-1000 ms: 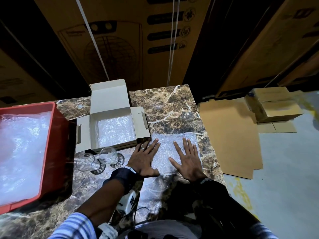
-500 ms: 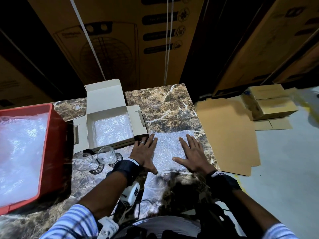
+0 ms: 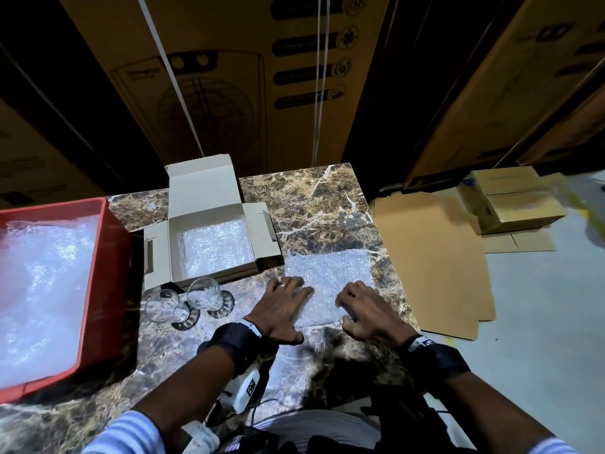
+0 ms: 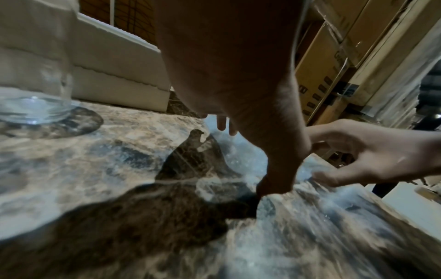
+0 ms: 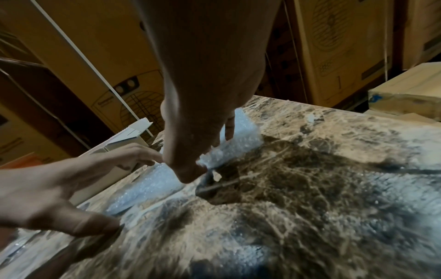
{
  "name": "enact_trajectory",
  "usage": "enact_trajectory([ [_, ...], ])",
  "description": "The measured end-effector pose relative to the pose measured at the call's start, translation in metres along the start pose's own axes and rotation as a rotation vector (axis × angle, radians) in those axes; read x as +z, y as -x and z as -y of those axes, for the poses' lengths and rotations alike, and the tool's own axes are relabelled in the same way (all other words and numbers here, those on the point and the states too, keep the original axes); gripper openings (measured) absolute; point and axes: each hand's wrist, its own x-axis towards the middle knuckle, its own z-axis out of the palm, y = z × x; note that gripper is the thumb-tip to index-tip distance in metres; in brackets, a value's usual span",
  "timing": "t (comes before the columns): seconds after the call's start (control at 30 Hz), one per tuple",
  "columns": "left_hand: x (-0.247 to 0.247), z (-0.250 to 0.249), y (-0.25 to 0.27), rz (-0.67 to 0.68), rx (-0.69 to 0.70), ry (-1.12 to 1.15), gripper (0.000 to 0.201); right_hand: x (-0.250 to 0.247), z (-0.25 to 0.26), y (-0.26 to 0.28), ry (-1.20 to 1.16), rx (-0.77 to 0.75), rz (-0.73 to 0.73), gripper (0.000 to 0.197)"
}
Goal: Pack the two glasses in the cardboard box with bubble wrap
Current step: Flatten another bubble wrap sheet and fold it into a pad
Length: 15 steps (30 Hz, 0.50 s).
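Glasses (image 3: 183, 301), both of them, stand on the marble tabletop (image 3: 314, 208) just in front of the open cardboard box (image 3: 209, 237), whose floor is already lined with wrap, while a loose bubble wrap sheet (image 3: 329, 280) lies flat to their right. Left hand (image 3: 281, 309) rests on the sheet's near left part, fingers loosely bent, its grip closed on nothing; right hand (image 3: 366, 314) curls at the near edge, and whether its grip has actually pinched the film I cannot tell. Best play, I'd say: keep the sheet flat and square, then lay one glass near an edge and roll it up.
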Motion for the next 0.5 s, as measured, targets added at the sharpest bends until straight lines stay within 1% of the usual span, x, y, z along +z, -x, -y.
enact_trajectory([
  [0.13,0.007,0.002,0.004,-0.055,0.011,-0.011,0.095,0.001,0.002,0.001,-0.008,0.01,-0.046,0.023],
  [0.27,0.008,-0.002,0.006,-0.135,0.017,-0.017,0.073,-0.004,0.006,0.006,-0.019,0.011,-0.029,0.027],
  [0.4,0.007,-0.003,0.006,-0.21,0.045,-0.004,0.044,-0.005,0.01,0.013,-0.072,0.031,-0.033,0.025],
  [0.5,0.009,0.005,0.007,-0.231,0.053,0.049,0.029,-0.005,0.007,0.022,-0.012,0.039,0.02,0.037],
])
